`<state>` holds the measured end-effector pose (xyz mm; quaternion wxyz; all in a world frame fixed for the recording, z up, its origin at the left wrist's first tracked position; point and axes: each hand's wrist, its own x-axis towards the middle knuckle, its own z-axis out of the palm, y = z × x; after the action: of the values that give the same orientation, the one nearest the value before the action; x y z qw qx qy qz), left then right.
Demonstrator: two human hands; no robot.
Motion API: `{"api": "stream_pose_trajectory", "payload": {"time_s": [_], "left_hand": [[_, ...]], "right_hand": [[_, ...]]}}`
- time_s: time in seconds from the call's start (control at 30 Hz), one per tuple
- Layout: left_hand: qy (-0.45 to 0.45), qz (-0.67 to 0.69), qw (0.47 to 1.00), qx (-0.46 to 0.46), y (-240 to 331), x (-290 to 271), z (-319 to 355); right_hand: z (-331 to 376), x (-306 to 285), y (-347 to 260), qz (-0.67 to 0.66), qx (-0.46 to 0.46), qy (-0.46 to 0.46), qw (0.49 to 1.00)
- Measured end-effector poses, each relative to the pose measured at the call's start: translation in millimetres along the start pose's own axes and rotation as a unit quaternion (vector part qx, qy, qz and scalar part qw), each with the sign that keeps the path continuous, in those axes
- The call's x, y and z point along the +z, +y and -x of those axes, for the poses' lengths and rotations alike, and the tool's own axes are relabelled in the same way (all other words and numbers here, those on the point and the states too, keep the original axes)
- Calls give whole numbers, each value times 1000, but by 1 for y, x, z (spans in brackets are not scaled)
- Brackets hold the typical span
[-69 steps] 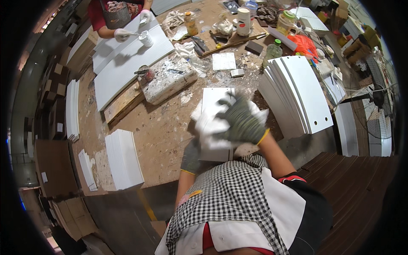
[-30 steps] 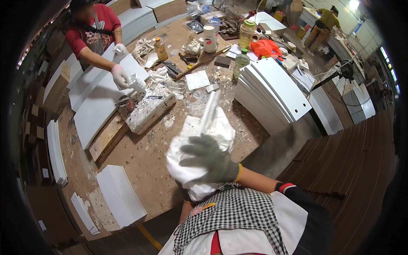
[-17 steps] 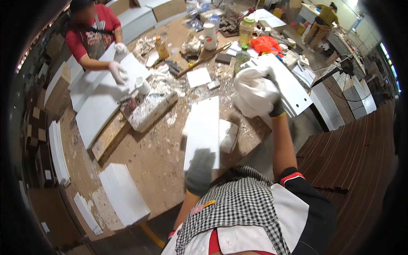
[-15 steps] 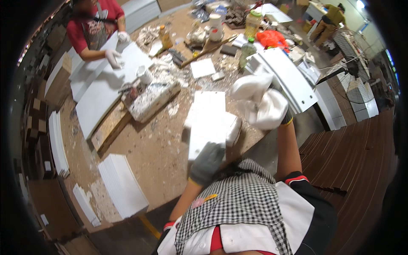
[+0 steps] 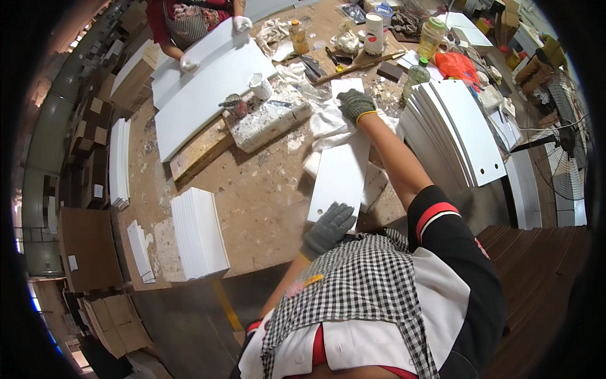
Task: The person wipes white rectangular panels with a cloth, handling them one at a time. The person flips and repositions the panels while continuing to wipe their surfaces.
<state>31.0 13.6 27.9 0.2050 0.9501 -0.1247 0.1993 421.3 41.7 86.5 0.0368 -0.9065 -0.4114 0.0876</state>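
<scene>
A long white panel (image 5: 341, 167) with a hole near its near end lies in front of me, raised on a white block (image 5: 375, 186). My left hand (image 5: 329, 230), in a grey glove, rests flat on the panel's near end with its fingers stretched out. Toward the far end, my right hand (image 5: 357, 106) presses down with bent fingers on a white cloth (image 5: 331, 124). The cloth spreads across the panel beneath my hand and wrist. My right fingertips are partly hidden.
Stacked white panels (image 5: 451, 129) stand at right; shorter panels (image 5: 201, 234) are stacked at left. A paint-stained block (image 5: 268, 123) carries a white cup (image 5: 259, 86). Bottles (image 5: 416, 79) stand farther back. A gloved co-worker (image 5: 189, 25) handles large white boards (image 5: 211, 95) across the table.
My right hand has swung from beside the right-hand stack onto the panel's far part, bringing the lifted cloth down. My left hand stays at the near end. The view has shifted.
</scene>
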Motion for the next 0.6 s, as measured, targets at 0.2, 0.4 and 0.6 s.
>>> {"api": "stream_pose_trajectory", "payload": {"time_s": [0.2,0.4,0.6], "left_hand": [[239,596,571,-511,-3,-6,21],[306,732,359,-492,7,-5,6],[293,771,323,-464,19,-16,-15]], "right_hand": [[90,-7,-19,-172,-78,91,978],[237,36,-55,-95,-471,10,877],[237,-24,39,-155,-228,-74,959]]}}
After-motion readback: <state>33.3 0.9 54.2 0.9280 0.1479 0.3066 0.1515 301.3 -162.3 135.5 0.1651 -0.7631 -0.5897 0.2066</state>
